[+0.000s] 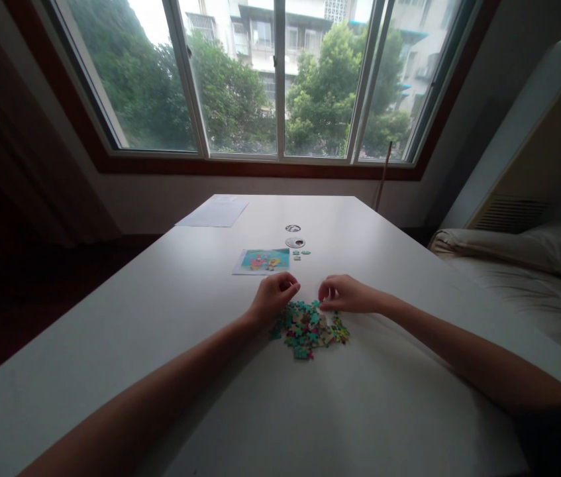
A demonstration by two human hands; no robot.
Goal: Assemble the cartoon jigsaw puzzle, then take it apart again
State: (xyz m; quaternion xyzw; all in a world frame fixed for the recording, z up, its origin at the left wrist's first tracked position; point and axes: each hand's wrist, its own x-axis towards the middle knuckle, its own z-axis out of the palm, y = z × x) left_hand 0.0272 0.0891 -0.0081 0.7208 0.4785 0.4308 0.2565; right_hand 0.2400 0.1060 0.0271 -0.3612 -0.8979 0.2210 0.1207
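Observation:
A heap of small jigsaw puzzle pieces (305, 328), mostly teal with some beige, pink and yellow, lies on the white table (350, 404). My left hand (274, 298) is at the heap's far left edge, its fingers curled and pinched together. Across from it, my right hand (344, 294) hovers by the far right edge of the heap with fingers bent against the thumb. Whatever either hand pinches is too small or hidden to make out. Beyond my left hand lies a printed cartoon picture (265, 260), with a few loose puzzle pieces (297, 258) to its right.
Two small round items (295, 243) lie farther back on the table. A white sheet of paper (215, 211) rests near the far left corner. A pale sofa (509, 271) stands along the right side, and a window (280, 86) fills the wall ahead.

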